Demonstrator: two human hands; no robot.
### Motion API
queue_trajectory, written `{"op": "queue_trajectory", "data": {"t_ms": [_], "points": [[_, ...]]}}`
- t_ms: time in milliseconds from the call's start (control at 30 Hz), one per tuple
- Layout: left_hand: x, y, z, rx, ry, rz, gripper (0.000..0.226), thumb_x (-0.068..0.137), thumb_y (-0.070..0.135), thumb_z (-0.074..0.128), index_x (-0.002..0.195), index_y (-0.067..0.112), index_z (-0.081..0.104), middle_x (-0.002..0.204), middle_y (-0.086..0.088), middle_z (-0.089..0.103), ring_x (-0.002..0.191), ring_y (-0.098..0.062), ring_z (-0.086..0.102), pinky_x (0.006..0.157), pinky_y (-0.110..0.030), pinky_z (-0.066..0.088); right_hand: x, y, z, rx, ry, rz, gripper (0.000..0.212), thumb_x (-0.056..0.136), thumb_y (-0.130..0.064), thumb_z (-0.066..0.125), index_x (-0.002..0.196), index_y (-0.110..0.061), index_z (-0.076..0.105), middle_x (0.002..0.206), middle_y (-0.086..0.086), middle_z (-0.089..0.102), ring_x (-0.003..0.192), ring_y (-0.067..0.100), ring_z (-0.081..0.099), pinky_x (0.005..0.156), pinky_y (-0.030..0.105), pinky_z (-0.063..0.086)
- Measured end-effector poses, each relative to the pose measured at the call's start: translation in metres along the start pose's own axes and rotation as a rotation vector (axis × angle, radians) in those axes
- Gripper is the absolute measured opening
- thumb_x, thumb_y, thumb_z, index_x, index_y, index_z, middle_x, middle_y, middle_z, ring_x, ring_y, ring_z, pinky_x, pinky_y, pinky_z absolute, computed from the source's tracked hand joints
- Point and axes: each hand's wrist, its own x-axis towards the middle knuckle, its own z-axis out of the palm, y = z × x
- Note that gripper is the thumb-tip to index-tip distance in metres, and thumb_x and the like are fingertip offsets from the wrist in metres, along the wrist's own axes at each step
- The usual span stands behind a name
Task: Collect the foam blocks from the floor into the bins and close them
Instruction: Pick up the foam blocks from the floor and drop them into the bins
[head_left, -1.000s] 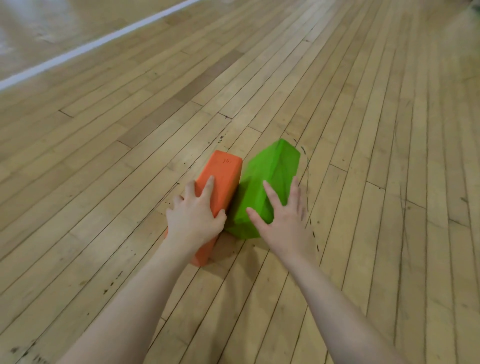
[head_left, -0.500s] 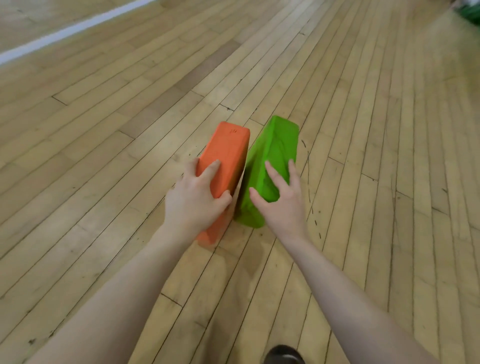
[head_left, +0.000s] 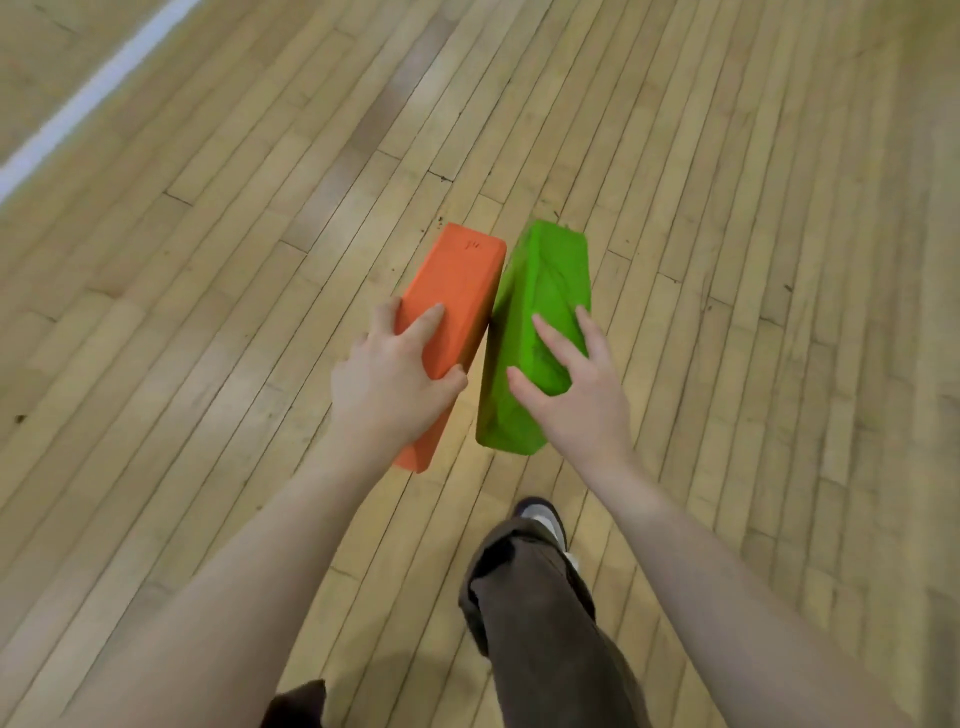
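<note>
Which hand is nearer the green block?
Right. The right hand holds the green block; the left hand holds the orange block beside it.

Wooden plank floor (head_left: 727, 260), white painted line (head_left: 88, 101) (far left), brown trouser leg (head_left: 540, 623), shoe (head_left: 545, 514)

Even, warm indoor light; soft glare on the pale wooden plank floor (head_left: 218, 291) beyond my fingers. Faint shadows below my wrists. Planks bow and blur toward the edges.
</note>
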Motion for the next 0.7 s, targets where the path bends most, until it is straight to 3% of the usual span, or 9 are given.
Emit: {"op": "queue_trajectory", "data": {"t_ms": [233, 467, 567, 700], "points": [[-0.095, 0.065, -0.099, 0.065, -0.108, 0.113, 0.068, 0.080, 0.053, 0.054, 0.142, 0.035, 0.031, 0.148, -0.005, 0.027, 0.118, -0.032, 0.048, 0.087, -0.047, 0.049, -0.107, -0.063, -0.117, 0.014, 0.096, 0.117, 0.058, 0.080, -0.052, 0.064, 0.134, -0.041, 0.046, 0.153, -0.010, 0.020, 0.136, 0.008, 0.029, 0.091, 0.024, 0.037], [-0.240, 0.157, -0.192, 0.165, -0.252, 0.386, 0.067, 0.082, 0.051, 0.054, 0.142, 0.034, 0.031, 0.147, -0.004, 0.027, 0.114, -0.032, 0.049, 0.085, -0.045, 0.050, -0.297, -0.105, -0.236, 0.016, 0.327, 0.289, 0.058, 0.079, -0.051, 0.065, 0.134, -0.039, 0.048, 0.153, -0.008, 0.023, 0.133, 0.011, 0.034, 0.086, 0.028, 0.043], [-0.315, 0.209, -0.206, 0.194, -0.336, 0.502, 0.066, 0.082, 0.050, 0.055, 0.141, 0.035, 0.031, 0.146, -0.002, 0.026, 0.115, -0.031, 0.047, 0.086, -0.044, 0.049, -0.388, -0.099, -0.289, 0.021, 0.421, 0.433, 0.058, 0.079, -0.050, 0.065, 0.133, -0.039, 0.048, 0.153, -0.008, 0.023, 0.131, 0.011, 0.036, 0.084, 0.026, 0.043], [-0.420, 0.282, -0.180, 0.207, -0.446, 0.615, 0.065, 0.080, 0.049, 0.056, 0.140, 0.037, 0.034, 0.148, -0.002, 0.026, 0.120, -0.031, 0.045, 0.092, -0.044, 0.045, -0.508, -0.059, -0.348, 0.045, 0.571, 0.567, 0.057, 0.078, -0.051, 0.065, 0.131, -0.040, 0.049, 0.152, -0.008, 0.026, 0.133, 0.011, 0.035, 0.092, 0.035, 0.046]]}}
